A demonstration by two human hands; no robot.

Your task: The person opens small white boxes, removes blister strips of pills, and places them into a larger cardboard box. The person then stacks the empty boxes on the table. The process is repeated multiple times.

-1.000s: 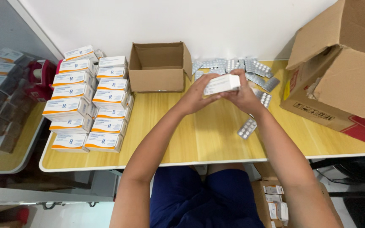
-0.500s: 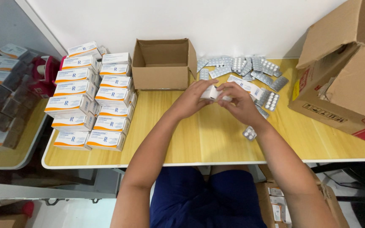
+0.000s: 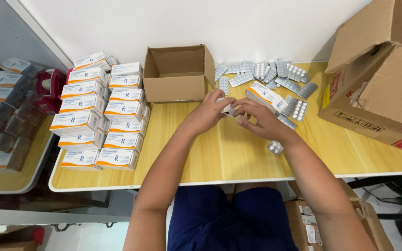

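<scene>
Both hands have dropped lower toward the table since a second ago, when they were holding a white carton up higher, and now the left hand (image 3: 205,114) and right hand (image 3: 261,122) are pinched together around a small white item (image 3: 229,109) — can't really tell if it's a folded carton end or a blister strip, it's mostly hidden by the fingers. Both hands are curled narrow, fingertips meeting on it, just above the yellow table (image 3: 219,158). Just past the right fingertips sits a white and orange carton (image 3: 267,96), and beyond it a messy pile of silver blister packs (image 3: 275,72). One loose blister (image 3: 275,148) lies right under the right wrist — I reckon that's the risk here, a wrist sweep could knock it off the near edge, and the grip on the small piece looks fiddly enough to fumble. Straight ahead of the left hand is an open empty cardboard box (image 3: 177,86), touching distance almost, so it crowds any forward reach. Far out to the left are stacks of finished cartons (image 3: 101,111); off to the right a big brown shipping box (image 3: 382,79) hems in that side.
</scene>
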